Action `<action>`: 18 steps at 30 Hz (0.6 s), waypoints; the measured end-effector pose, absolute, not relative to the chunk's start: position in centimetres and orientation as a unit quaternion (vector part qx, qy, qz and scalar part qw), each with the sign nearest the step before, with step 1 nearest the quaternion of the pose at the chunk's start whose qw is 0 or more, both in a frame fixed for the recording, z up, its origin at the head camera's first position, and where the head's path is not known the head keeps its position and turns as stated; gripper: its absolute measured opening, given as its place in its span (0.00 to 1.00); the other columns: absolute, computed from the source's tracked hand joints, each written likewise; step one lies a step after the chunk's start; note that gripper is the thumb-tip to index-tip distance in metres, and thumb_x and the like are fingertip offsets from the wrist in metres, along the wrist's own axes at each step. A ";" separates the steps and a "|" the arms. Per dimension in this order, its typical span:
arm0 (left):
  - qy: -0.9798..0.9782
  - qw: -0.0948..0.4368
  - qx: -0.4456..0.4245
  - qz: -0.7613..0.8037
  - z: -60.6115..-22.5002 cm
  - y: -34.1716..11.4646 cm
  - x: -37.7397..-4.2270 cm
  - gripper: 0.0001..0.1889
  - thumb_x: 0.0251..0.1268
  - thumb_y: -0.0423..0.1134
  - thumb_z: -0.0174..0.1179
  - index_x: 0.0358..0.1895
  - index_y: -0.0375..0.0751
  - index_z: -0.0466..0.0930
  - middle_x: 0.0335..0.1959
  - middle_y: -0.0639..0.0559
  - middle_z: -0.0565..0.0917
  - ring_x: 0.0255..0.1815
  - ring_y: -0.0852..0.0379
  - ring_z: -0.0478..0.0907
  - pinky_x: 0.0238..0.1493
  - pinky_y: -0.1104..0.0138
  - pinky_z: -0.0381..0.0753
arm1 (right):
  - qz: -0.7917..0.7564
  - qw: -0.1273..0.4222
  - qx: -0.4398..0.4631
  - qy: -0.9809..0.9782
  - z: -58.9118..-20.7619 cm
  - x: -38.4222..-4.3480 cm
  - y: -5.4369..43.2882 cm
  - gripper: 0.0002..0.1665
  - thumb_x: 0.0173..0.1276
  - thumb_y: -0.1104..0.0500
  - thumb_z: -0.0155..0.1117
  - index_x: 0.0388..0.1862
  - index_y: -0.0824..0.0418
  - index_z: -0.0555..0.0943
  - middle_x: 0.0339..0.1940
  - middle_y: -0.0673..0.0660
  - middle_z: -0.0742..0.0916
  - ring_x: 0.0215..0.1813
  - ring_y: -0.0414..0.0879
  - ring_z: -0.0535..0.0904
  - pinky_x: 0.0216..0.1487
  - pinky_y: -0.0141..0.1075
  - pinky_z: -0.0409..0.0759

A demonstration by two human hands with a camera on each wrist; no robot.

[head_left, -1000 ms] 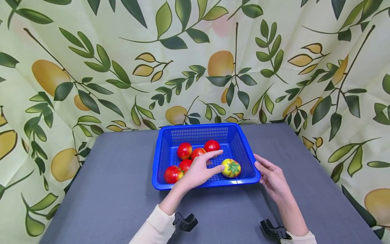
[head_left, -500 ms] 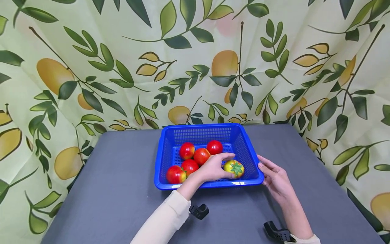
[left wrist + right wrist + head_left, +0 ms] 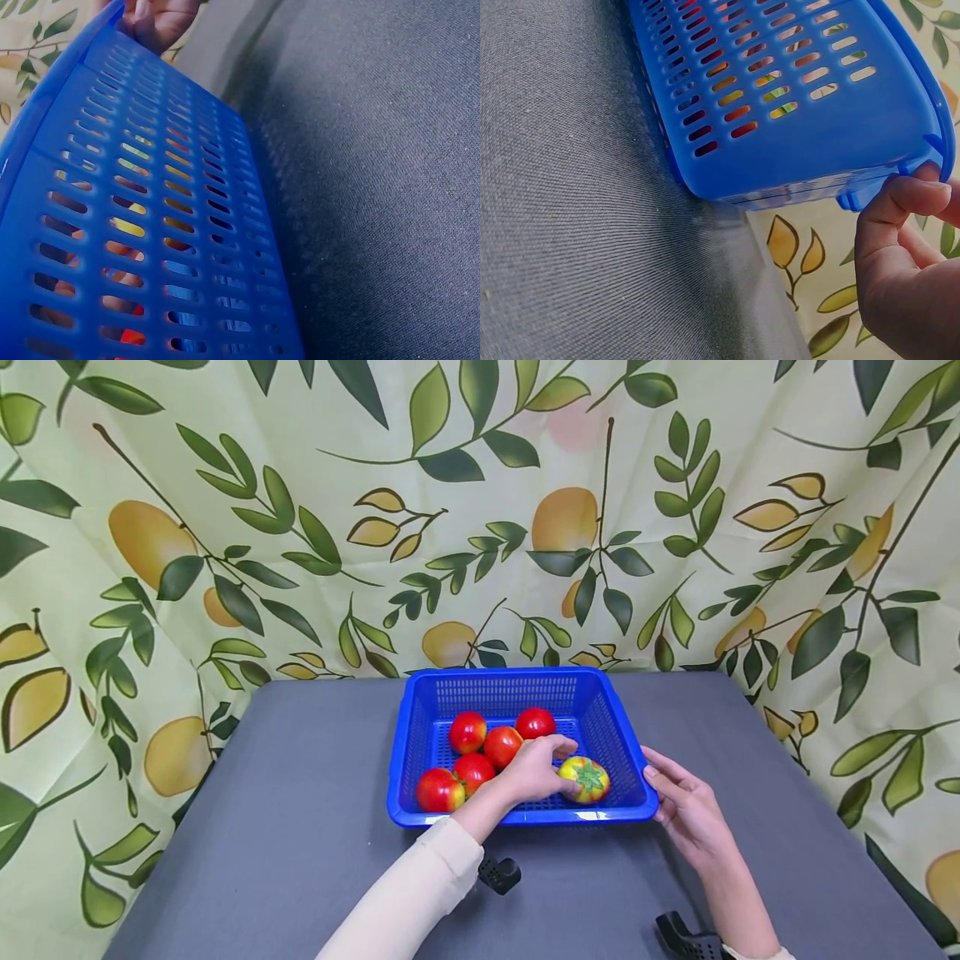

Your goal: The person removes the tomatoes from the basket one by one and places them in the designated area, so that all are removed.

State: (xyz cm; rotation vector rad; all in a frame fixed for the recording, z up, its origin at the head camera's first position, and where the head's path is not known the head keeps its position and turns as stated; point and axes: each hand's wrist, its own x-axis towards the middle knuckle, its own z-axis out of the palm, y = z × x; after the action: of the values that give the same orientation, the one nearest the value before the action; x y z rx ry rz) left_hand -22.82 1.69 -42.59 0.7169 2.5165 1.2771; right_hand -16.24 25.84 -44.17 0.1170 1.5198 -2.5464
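Note:
A blue plastic basket [image 3: 522, 816] holds several red tomatoes [image 3: 502, 747], some with yellow patches. In its right part another tomato [image 3: 585, 779] lies with its green calyx upward and yellow skin showing. Beside that tomato, inside the basket, is my left hand [image 3: 534, 770]; its thumb lies at the near left side, with the fingers bent loosely beyond. Through the slots in the left wrist view, yellow skin and parts of the hand show only in pieces. My right hand [image 3: 692, 818] pinches the basket's right rim between thumb and fingers, also visible at the corner in the right wrist view.
The basket stands on a grey cloth-covered table [image 3: 315, 827], close to its back edge. A curtain [image 3: 480, 568] with a leaf and fruit print hangs behind and along both sides. A black wrist mount [image 3: 500, 874] sits under the left forearm.
My left hand has moved right, up to the yellow-skinned tomato, which stays at about the same place in the basket. The right hand keeps its hold on the rim. The head view has shifted slightly.

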 end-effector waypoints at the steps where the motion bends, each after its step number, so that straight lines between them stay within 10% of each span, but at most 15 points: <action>1: 0.860 0.116 0.241 0.434 -42.6 1.7 -22.9 0.30 0.53 0.34 0.74 0.62 0.34 0.76 0.56 0.46 0.82 0.56 0.56 0.78 0.54 0.71 0.75 | -0.855 0.088 0.038 0.509 -44.2 -16.3 25.9 0.19 0.76 0.62 0.57 0.63 0.55 0.80 0.45 0.55 0.88 0.30 0.43 0.82 0.26 0.29 0.78; 18: 0.877 0.161 0.296 0.342 -43.2 1.6 -22.9 0.31 0.52 0.39 0.76 0.63 0.44 0.79 0.53 0.56 0.83 0.48 0.62 0.77 0.46 0.74 0.77 | -0.864 0.099 0.037 0.492 -44.3 -16.3 25.9 0.18 0.76 0.63 0.55 0.61 0.54 0.81 0.49 0.56 0.87 0.37 0.45 0.84 0.34 0.31 0.82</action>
State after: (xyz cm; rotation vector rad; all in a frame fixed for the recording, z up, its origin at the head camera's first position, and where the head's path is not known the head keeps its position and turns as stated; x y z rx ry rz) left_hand -22.90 1.62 -43.25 0.8451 2.5045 0.9775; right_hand -16.34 25.90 -44.29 0.1107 1.4547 -2.5569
